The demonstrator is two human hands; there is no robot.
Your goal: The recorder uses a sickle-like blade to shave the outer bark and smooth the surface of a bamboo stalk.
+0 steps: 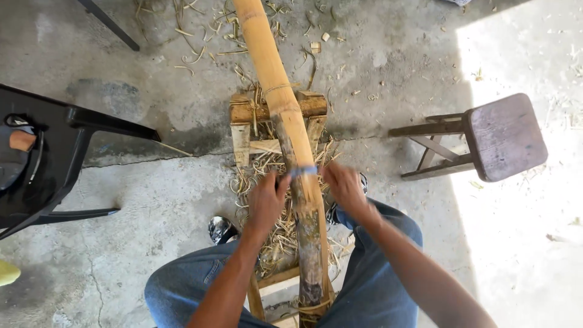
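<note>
A long bamboo pole (285, 115) lies toward twelve o'clock across a low wooden bench (249, 115), steadied there while the left hand (266, 203) and right hand (344, 187) each clench one end of a blade (303, 171) spanning it.

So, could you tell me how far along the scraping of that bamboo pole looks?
Done: the far length of the bamboo pole is clean and yellow, with shavings piled below. In hand: the left hand and right hand hold a blade across it. Left: the dark, rough stretch nearest the person.
</note>
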